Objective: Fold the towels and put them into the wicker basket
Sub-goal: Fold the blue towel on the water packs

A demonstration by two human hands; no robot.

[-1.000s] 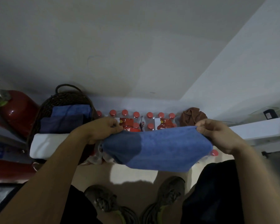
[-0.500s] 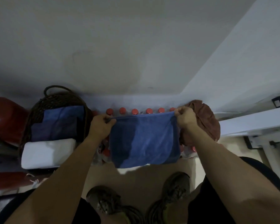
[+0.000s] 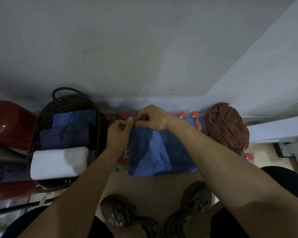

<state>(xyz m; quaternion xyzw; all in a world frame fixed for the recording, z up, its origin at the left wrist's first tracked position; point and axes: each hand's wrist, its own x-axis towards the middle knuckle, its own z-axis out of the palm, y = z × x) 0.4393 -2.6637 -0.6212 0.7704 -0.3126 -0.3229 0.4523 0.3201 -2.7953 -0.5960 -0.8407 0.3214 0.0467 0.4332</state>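
Observation:
A blue towel (image 3: 157,152) hangs folded in front of me, pinched at its top edge by both hands. My left hand (image 3: 119,133) and my right hand (image 3: 151,118) meet at the towel's upper left corner, fingers touching. The dark wicker basket (image 3: 65,103) stands at the left and holds a folded blue towel (image 3: 74,116), a darker blue one (image 3: 64,135) and a white one (image 3: 58,162). A crumpled brown towel (image 3: 228,126) lies at the right, on top of the bottles.
A pack of bottles with red caps (image 3: 187,115) stands against the wall behind the hanging towel. A red fire extinguisher (image 3: 9,124) lies left of the basket. A white shelf edge (image 3: 279,129) juts in at the right. My shoes (image 3: 120,213) are on the floor below.
My right hand has carried its corner of the blue towel leftward to meet my left hand, folding the towel narrower. The view has shifted slightly.

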